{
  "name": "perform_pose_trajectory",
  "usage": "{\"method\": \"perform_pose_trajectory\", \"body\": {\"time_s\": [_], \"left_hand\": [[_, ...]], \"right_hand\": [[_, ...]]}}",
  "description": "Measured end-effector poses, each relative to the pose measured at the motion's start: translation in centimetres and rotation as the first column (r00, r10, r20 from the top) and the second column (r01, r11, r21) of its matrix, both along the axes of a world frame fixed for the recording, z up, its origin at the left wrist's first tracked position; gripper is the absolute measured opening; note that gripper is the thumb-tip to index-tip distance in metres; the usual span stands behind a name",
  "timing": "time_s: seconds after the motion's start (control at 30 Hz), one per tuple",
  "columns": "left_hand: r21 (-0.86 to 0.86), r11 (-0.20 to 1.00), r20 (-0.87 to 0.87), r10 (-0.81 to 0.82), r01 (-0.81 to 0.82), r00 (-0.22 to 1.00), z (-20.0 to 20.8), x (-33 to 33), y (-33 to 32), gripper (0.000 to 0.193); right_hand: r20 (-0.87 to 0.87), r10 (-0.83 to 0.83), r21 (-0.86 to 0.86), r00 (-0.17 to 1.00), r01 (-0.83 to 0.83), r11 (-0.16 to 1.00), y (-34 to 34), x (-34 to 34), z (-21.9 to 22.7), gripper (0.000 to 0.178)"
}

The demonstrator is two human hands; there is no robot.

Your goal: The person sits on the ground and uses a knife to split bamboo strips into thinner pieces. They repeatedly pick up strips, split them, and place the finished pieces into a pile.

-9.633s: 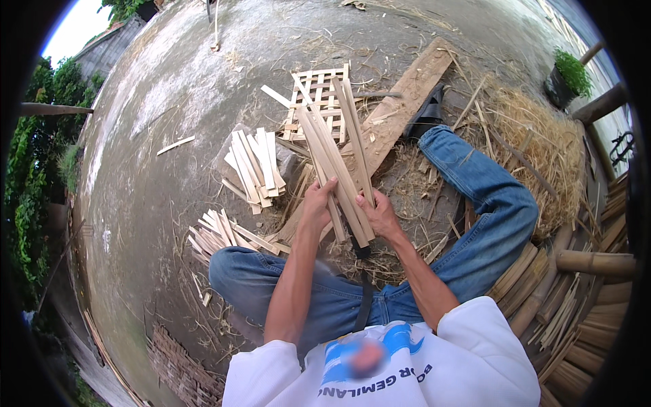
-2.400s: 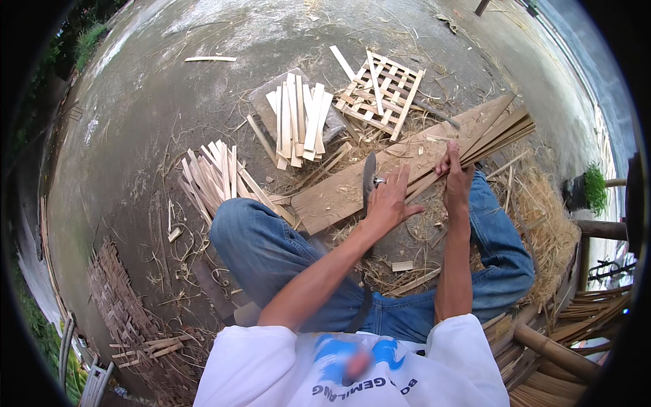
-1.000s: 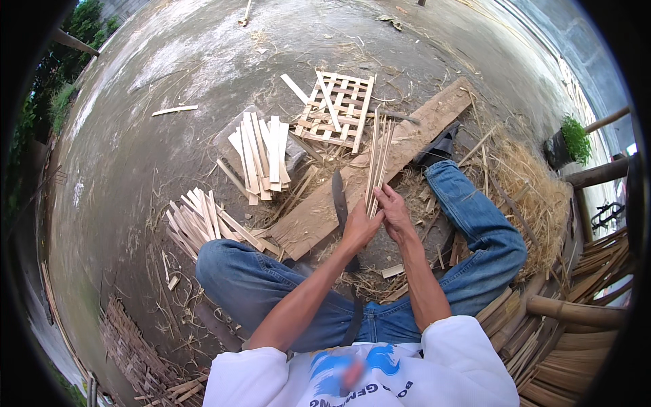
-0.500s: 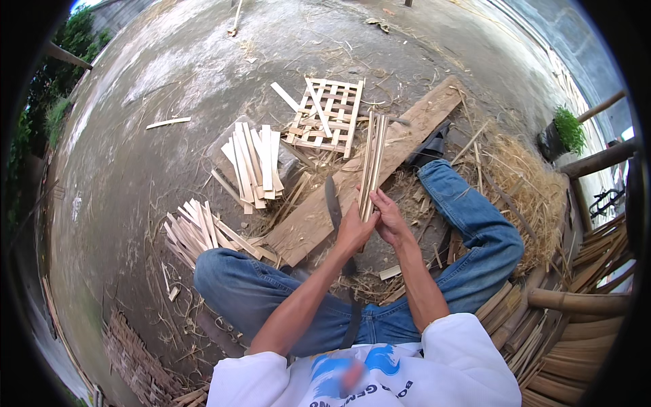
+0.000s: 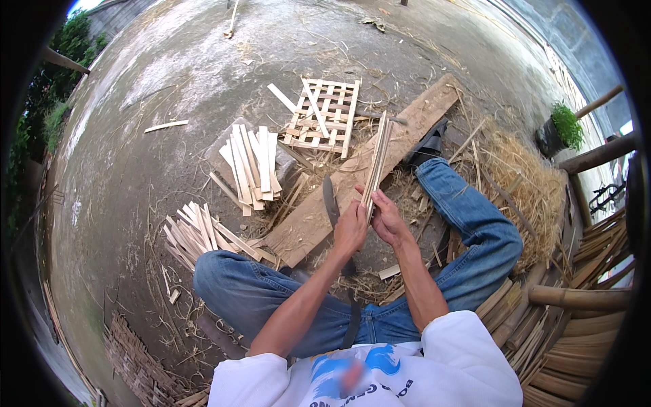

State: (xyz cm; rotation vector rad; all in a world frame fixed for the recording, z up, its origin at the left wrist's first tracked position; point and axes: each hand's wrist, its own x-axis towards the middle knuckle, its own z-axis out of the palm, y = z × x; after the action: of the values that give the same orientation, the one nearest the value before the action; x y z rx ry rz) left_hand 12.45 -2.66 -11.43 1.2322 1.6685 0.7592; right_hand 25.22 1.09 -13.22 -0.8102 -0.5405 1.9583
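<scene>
A thin bundle of split bamboo strips (image 5: 379, 152) stands up from between my two hands, over the wooden plank. My left hand (image 5: 351, 227) is closed around its lower end. On the right side of the bundle, my right hand (image 5: 388, 218) presses its thumb and fingers against the strips. A long dark blade (image 5: 331, 198) lies across the plank (image 5: 305, 234), just left of my left hand. Beyond the plank rests a woven lattice panel (image 5: 330, 112) of pale strips, with loose strips lying across it.
Pale strips (image 5: 251, 163) are stacked on a stone block at the left, and another pile (image 5: 196, 230) lies by my left knee. Straw-like shavings (image 5: 525, 197) heap up at the right, below a potted plant (image 5: 564, 129). Bamboo poles (image 5: 576, 297) stand near my right side.
The bundle's top has tilted slightly to the right, and its strips have drawn closer together. My left hand has shifted slightly left, while my right hand stays against the strips.
</scene>
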Motion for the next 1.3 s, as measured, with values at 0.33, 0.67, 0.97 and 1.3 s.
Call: {"method": "perform_pose_trajectory", "body": {"time_s": [0.33,0.67,0.97,1.3], "left_hand": [[-0.1,0.995,-0.037,0.002,-0.005,0.999,1.7,0.2,-0.3,0.043],[0.293,0.954,0.019,0.055,-0.058,0.998,5.5,0.4,0.6,0.04],[0.288,0.943,0.125,0.132,-0.163,0.983,6.3,-1.4,1.3,0.036],[0.291,0.946,0.117,0.114,-0.143,0.987,6.1,-1.3,1.2,0.034]], "right_hand": [[0.367,-0.072,0.025,0.927,0.067,0.997,0.8,-0.7,-0.7,0.022],[0.764,-0.136,0.181,0.631,-0.007,0.983,8.9,-1.8,-4.2,0.018],[0.897,-0.281,0.343,0.342,-0.138,0.929,22.0,-7.6,-4.3,0.049],[0.861,-0.477,0.49,0.176,-0.035,0.871,11.1,-4.6,-7.5,0.037]]}}
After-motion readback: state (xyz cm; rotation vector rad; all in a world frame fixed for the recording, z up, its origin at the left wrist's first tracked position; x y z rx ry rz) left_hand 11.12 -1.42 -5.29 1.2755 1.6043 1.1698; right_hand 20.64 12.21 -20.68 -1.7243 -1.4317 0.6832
